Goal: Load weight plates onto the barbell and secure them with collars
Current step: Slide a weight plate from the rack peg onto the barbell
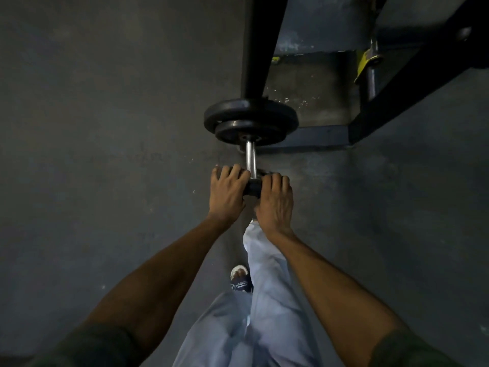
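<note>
A small black plate (252,187) sat at the tip of the barbell sleeve (250,161), gripped from both sides as a person threaded it onto the bare steel end. The left hand (228,192) curled over the plate's left edge and the right hand (275,202) over its right, fingers wrapped round the rim, probably to keep the bore square to the shaft so it would slide rather than bind. Most of the plate was hidden under the hands, and whether the sleeve had already passed through the hole could not be told.

Farther along the sleeve two black plates were already loaded, a smaller plate (250,133) pressed against a larger plate (251,113), with a stretch of shiny steel left bare between them and the new one. No collar could be seen, so securing appeared to remain undone.

The bar seemed to rest in a dark rack, whose upright (260,46) rose just behind the loaded plates and whose base frame (412,83) ran off to the right. The person stood close on the grey floor (105,128), one sandalled foot (240,280) set under the arms, a stance that looked chosen for pushing straight along the bar.
</note>
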